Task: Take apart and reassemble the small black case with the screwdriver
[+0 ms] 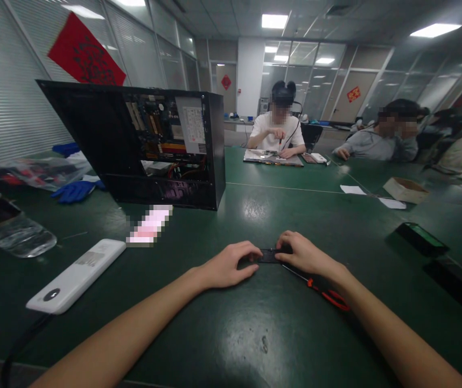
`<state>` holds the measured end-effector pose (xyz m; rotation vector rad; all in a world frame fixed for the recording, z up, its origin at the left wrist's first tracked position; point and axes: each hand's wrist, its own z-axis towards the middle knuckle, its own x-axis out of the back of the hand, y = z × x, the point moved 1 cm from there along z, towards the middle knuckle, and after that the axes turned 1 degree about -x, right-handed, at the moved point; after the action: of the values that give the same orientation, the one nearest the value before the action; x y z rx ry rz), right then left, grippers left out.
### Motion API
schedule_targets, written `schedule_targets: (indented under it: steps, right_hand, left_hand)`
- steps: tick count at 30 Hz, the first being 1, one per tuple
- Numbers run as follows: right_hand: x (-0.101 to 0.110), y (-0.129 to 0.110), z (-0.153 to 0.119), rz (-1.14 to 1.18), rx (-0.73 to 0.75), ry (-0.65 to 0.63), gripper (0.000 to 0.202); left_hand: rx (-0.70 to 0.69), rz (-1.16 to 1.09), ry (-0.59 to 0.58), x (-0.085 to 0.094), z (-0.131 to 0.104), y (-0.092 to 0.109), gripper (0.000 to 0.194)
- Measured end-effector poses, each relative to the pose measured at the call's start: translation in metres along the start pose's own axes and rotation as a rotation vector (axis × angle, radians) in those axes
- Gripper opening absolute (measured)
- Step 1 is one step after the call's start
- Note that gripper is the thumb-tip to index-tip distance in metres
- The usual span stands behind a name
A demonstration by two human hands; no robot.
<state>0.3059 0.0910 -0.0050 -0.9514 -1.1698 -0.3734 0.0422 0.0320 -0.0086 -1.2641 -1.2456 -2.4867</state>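
A small flat black rectangular part [269,256] lies on the green table between my two hands; its exact kind is too small to tell. My left hand [237,264] is curled round its left end, fingertips above and thumb below. At the opposite end, my right hand [301,252] grips it with bent fingers, and the fingertips partly cover that edge. A screwdriver [330,296] with a red and black handle rests on the table just below my right hand, partly hidden by the wrist. Its shaft points toward the black part.
An opened black computer case [217,156] stands at the back left. Nearer on that side are a white power bank [77,277] with a cable, a water bottle [13,226] and blue gloves [73,191]. Black boxes [420,238] lie right. A person [277,129] works opposite.
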Motion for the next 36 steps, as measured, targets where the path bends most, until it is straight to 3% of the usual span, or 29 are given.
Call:
schedule_targets:
  steps: [4,10,16,19,22,25,31,36]
  right_hand:
    - [-0.002,-0.003,-0.005,0.027,-0.004,0.000,0.036]
    - [-0.011,-0.003,-0.004,0.082,-0.107,0.083,0.037]
    - [-0.014,0.000,-0.003,0.264,-0.143,0.148,0.027]
    - [-0.006,0.014,-0.002,0.373,-0.166,0.180,0.024]
    - [0.017,0.044,-0.008,0.478,-0.239,0.258,0.041]
    - [0.056,0.088,-0.029,0.499,-0.346,0.385,0.057]
    - [0.149,0.203,-0.115,0.269,-0.756,0.695,0.061]
    - [0.199,0.273,-0.186,-0.022,-1.099,0.671,0.072]
  left_hand:
    - [-0.006,-0.004,0.016,-0.001,0.000,0.000,0.025]
    - [0.000,0.016,0.010,-0.001,0.000,0.000,0.025]
    - [0.006,0.017,0.000,-0.001,0.000,-0.001,0.025]
    - [0.002,0.017,-0.003,-0.001,0.000,-0.002,0.025]
    - [-0.009,0.016,-0.001,-0.002,0.000,-0.003,0.025]
    - [-0.013,0.011,-0.007,-0.002,0.000,-0.003,0.025]
    - [-0.017,0.006,-0.016,-0.001,-0.002,-0.003,0.025]
    - [-0.026,-0.006,-0.008,-0.002,-0.002,-0.004,0.025]
